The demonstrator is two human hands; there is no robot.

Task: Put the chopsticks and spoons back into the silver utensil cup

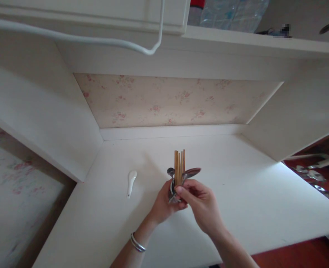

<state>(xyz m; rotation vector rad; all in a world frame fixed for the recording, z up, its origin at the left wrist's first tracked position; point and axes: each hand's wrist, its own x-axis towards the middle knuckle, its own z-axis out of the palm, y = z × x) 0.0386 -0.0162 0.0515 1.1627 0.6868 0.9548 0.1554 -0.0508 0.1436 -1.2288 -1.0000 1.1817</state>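
Observation:
Above the white desk top, my left hand [164, 203] is wrapped round a small dark holder with a pale rim [172, 187], mostly hidden by my fingers. Several wooden chopsticks [178, 165] stand upright out of it. A smaller metal spoon [170, 171] leans out on the left, and a larger metal spoon [191, 172] tilts out to the right. My right hand [199, 201] is closed at the larger spoon's lower end, thumb and fingers pinched against the front of the bundle. Left of my hands, a white ceramic spoon [131, 183] lies on the desk.
The white desk top [250, 193] has side panels left and right and a floral-papered back wall [158, 100]. Overhead are a cabinet door [97, 15] with a white cable [97, 39] and an open shelf holding a clear plastic package [231, 15]. Shiny items [316, 175] lie beyond the right edge.

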